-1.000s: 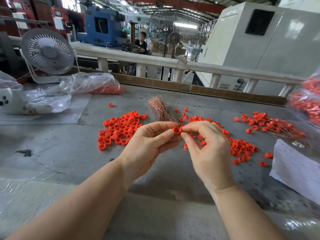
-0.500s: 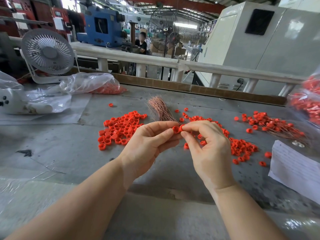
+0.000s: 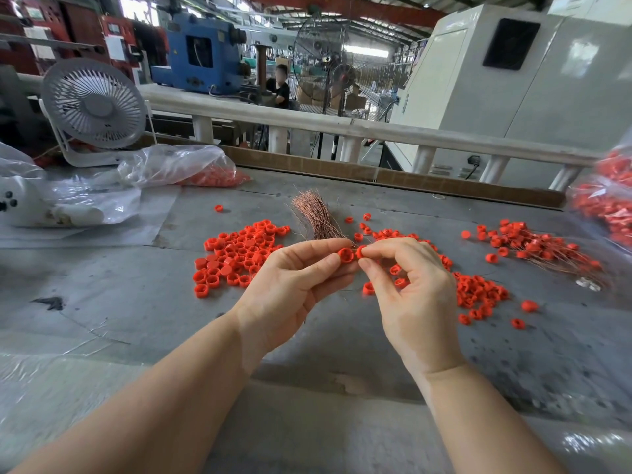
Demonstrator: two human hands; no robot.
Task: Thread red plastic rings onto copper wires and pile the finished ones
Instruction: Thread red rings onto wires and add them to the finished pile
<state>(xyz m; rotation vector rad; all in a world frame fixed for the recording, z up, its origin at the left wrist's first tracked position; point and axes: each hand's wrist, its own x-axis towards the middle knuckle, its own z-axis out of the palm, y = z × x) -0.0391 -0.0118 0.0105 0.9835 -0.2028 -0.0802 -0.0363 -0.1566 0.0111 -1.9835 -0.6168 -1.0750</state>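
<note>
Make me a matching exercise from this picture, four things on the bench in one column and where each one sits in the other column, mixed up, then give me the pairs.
Things:
1. copper wire bundle
2. white desk fan
3. pile of finished rings on wires
4. ring in the left hand

Places:
A. far left, at the back edge of the bench
B. pinched at the fingertips, next to the right hand
C. on the right side of the bench
D. middle of the bench, just beyond the hands

Pairs: 1-D, 2-A, 3-C, 4-B
</note>
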